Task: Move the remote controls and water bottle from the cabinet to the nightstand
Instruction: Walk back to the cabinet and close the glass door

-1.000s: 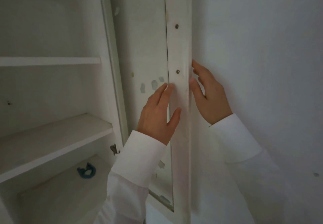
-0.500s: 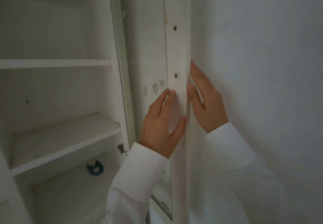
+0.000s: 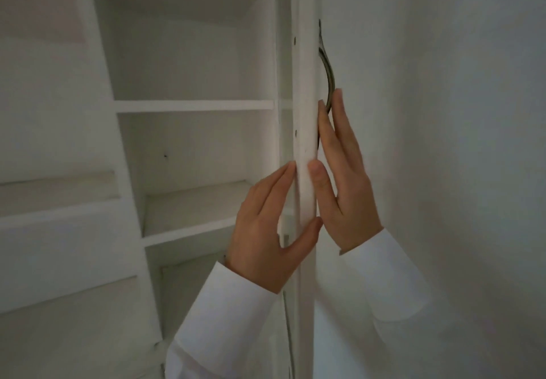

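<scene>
Nearest to us, our left hand (image 3: 270, 228) and right hand (image 3: 344, 189) pinch the edge of the white cabinet door (image 3: 305, 148) between them, the fingers flat on its two faces. The right fingertips reach the lower end of a curved metal handle (image 3: 328, 77), half hidden behind the door. Further back, the cabinet (image 3: 195, 105) shows bare white shelves; its bottom part is cut off.
</scene>
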